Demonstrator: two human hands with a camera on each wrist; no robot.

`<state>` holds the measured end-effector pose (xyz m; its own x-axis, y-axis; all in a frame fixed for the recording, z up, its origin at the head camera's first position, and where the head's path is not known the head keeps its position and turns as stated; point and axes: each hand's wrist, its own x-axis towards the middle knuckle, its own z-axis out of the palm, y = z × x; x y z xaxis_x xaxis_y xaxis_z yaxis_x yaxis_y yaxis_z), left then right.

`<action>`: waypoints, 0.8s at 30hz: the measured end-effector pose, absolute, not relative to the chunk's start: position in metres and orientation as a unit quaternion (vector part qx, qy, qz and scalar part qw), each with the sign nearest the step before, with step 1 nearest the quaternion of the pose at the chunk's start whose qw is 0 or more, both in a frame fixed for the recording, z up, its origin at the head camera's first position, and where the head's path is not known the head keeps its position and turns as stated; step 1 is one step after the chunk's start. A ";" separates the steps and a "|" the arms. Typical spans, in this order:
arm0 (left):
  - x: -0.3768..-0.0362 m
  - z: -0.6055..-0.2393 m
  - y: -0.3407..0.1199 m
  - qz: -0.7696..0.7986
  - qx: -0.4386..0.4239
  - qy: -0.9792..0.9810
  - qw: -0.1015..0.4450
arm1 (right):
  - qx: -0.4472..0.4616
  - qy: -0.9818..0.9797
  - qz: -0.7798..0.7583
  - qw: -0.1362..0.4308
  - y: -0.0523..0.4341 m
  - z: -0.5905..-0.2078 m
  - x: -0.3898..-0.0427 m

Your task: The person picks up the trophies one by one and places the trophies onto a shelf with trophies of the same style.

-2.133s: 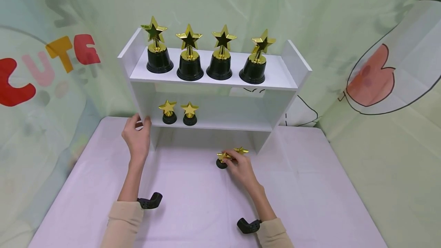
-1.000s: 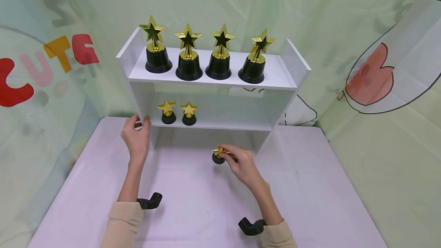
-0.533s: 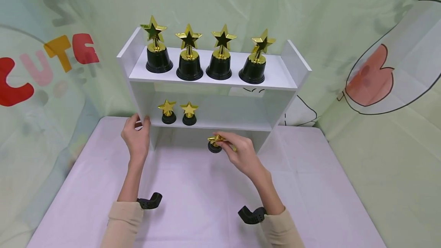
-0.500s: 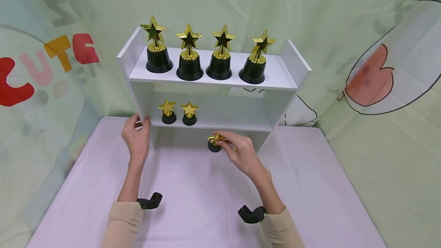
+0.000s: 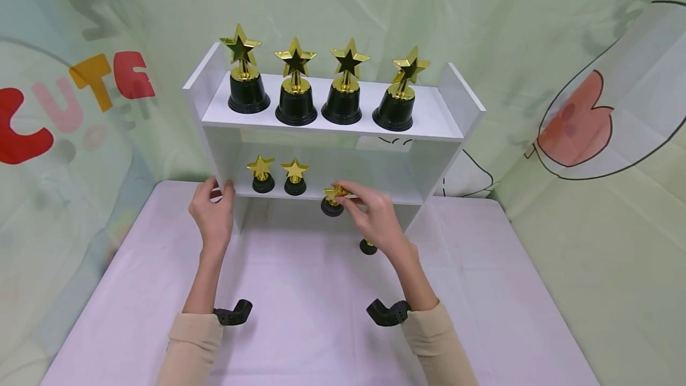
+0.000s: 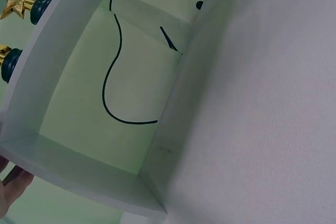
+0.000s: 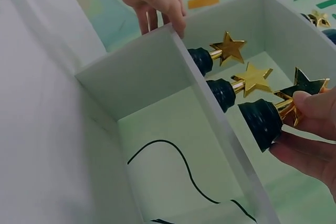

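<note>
My right hand (image 5: 377,219) pinches a small gold star trophy (image 5: 332,206) with a black base by its star. In the head view that base overlaps the front edge of the white shelf unit's (image 5: 370,171) middle board; I cannot tell whether it touches. Two similar trophies stand upright on that board at the left, one nearer the side panel (image 5: 262,179) and one beside it (image 5: 295,179). My left hand (image 5: 211,213) grips the edge of the left side panel, which the right wrist view also shows. Below my right hand, another small trophy (image 5: 368,247) stands on the table, its star hidden.
Several larger star trophies (image 5: 343,100) with black bases stand in a row on the top board. A pale cloth covers the table (image 5: 300,302). Printed curtains (image 5: 514,76) hang behind and at both sides.
My right hand has lifted the small trophy from the table and carried it up and slightly left to the middle board's edge. The left hand has stayed on the side panel.
</note>
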<state>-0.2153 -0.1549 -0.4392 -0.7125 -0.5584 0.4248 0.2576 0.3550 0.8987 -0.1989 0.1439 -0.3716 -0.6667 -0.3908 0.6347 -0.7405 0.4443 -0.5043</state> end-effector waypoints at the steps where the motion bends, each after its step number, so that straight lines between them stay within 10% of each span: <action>1: -0.215 -0.439 -0.155 -0.559 0.101 -0.737 0.366 | 0.340 -0.824 0.399 0.216 0.143 -0.370 -0.201; 24: -0.217 -0.442 -0.157 -0.556 0.095 -0.737 0.371 | 0.254 -0.873 0.383 0.162 0.123 -0.361 -0.240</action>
<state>-0.2173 -0.1566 -0.4424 -0.7060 -0.5536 0.4418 0.2726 0.3634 0.8909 -0.2399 0.1233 -0.3608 -0.8179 -0.3197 0.4784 -0.5684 0.5777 -0.5858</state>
